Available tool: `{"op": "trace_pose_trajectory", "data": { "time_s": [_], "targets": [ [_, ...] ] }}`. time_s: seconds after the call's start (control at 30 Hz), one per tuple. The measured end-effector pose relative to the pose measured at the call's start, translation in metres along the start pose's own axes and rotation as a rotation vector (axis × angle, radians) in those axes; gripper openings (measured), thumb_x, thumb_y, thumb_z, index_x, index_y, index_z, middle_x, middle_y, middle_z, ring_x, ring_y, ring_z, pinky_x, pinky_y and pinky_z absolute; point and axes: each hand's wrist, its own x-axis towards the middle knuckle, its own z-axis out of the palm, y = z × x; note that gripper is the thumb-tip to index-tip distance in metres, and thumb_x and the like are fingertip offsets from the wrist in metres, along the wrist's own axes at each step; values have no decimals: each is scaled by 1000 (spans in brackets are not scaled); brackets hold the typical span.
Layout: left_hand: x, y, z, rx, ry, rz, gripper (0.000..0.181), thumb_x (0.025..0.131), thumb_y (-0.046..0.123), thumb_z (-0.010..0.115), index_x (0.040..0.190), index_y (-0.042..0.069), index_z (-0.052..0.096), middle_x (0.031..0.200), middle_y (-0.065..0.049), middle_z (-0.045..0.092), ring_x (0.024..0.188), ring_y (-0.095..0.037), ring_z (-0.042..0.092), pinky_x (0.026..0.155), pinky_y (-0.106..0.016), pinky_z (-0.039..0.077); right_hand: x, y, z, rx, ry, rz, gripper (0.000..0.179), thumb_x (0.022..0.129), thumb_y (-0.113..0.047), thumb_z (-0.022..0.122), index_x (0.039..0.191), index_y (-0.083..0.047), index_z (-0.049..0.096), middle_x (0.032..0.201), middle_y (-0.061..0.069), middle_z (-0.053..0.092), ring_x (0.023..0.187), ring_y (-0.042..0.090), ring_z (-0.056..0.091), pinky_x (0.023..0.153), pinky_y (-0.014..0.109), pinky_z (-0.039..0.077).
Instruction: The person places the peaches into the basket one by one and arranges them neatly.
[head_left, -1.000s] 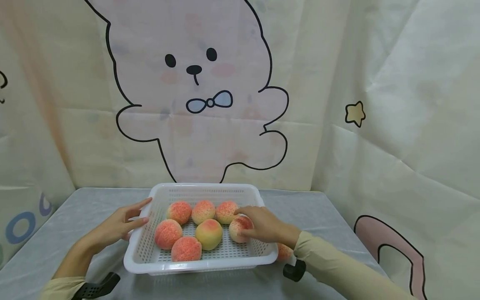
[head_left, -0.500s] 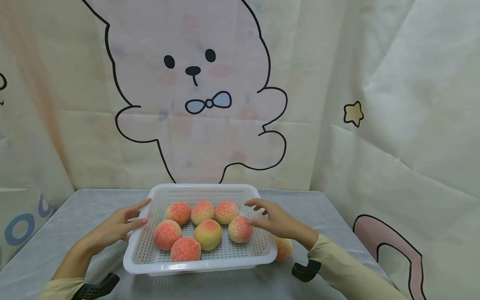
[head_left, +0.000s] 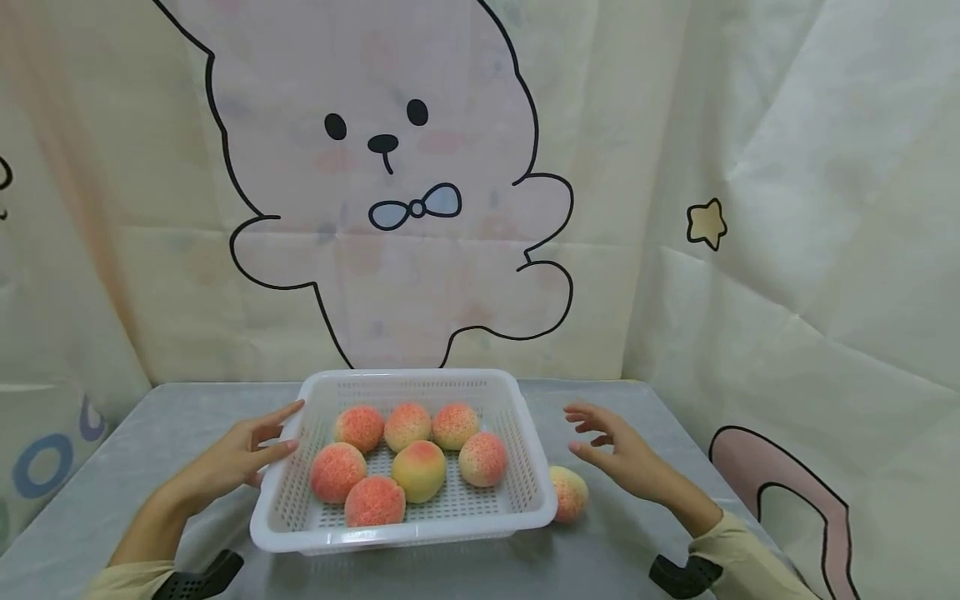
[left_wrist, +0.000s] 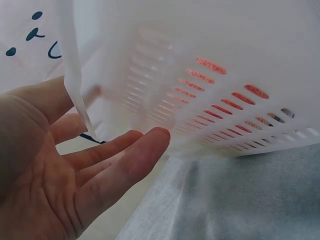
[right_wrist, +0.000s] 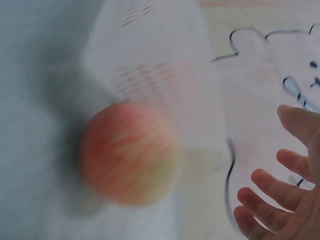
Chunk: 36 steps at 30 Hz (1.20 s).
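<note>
A white plastic basket point(head_left: 420, 527) with slotted walls stands on the table, holding several fuzzy red-and-yellow peaches point(head_left: 417, 471). My left hand point(head_left: 232, 458) holds its left rim. In the left wrist view the thumb laps over the rim, and the other fingers point(left_wrist: 125, 170) lie along the outside wall. My right hand point(head_left: 626, 454) hovers to the right of the basket, fingers loosely bent and holding nothing. Below and left of it, one more peach point(head_left: 569, 494) sits on the table against the basket's right side; it looks blurred in the right wrist view.
A grey cloth covers the table point(head_left: 217, 400). Behind it hangs a pale curtain point(head_left: 600, 108) printed with a cartoon bear; more curtain hangs at both sides. Black wrist cameras point(head_left: 684, 575) are strapped below both hands.
My right hand has let go of a peach at the basket's right side and moved out to the right, uncovering the peach on the table. The left hand stays on the rim.
</note>
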Motion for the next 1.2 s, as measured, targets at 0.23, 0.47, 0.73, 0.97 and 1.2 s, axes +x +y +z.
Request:
{"op": "trace_pose_trajectory", "data": {
  "time_s": [0.23,0.47,0.73,0.97,1.2],
  "targets": [
    [-2,0,1,1,11,4,79,102,30,59,163,11,13,155,-38,32,116,-31,62,75,-42,62,-39,19,20,-239,84,-197,38,85,-16,81,120,-20,67,126,0,70,114,20,65,89,34,57],
    [-6,-2,2,-16,4,-12,79,102,29,59,163,11,13,154,-39,32,112,-28,63,74,-42,62,-45,17,34,-390,-77,-259,69,76,-26,88,138,-25,59,137,1,63,120,26,63,93,44,57],
    [-1,0,1,-7,5,27,78,103,27,59,163,11,12,151,-38,37,111,-28,63,74,-42,62,-30,38,33,-323,-99,-180,82,75,-15,88,148,-18,48,142,3,58,126,29,59,97,47,54],
    [0,4,1,13,19,4,79,102,30,59,163,12,12,153,-37,35,115,-30,63,76,-43,62,-11,54,30,-150,-56,-178,70,81,-19,84,142,-4,52,138,16,62,121,29,60,92,33,55],
    [-2,1,2,11,19,-10,80,102,30,60,163,12,12,154,-37,33,117,-31,62,76,-43,62,0,59,23,51,-9,23,71,85,-14,81,146,-2,48,139,25,58,109,29,67,78,29,58]
  ]
}}
